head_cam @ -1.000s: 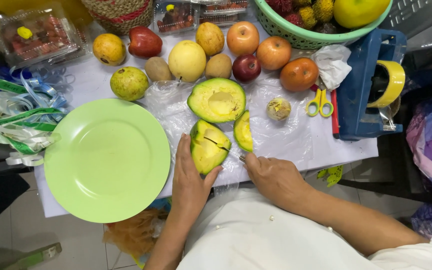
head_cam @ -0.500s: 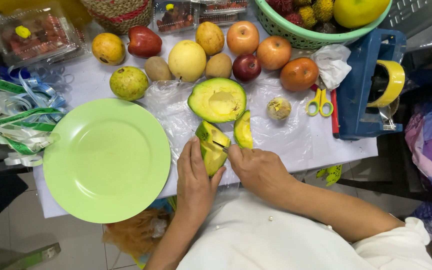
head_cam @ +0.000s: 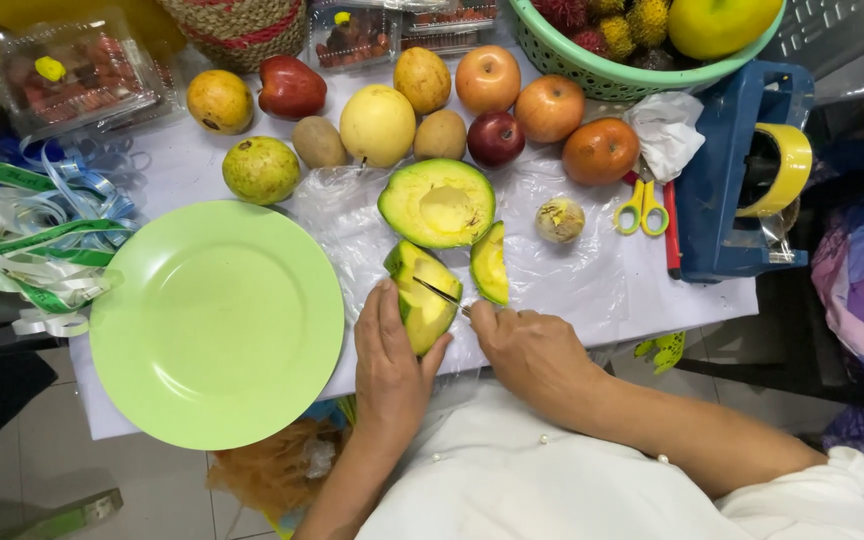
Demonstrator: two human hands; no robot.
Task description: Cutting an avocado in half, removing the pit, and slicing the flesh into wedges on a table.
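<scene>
Green plate [head_cam: 217,325] is lying left of centre on the table. Left hand [head_cam: 392,365], fingers pressed together, is steadying an avocado piece [head_cam: 422,295] at lower centre on clear plastic sheet [head_cam: 572,270]. Right hand [head_cam: 532,350] is pinching a knife [head_cam: 439,292], its blade lying across that piece.

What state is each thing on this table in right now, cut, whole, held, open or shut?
Avocado piece: held by left hand, knife blade in it.
Knife: gripped by right hand.
Avocado half: cut side up, pit removed.
Avocado wedge: cut off, lying apart.
Green plate: bare.
Scissors: shut, lying flat.
Apples: whole.
</scene>
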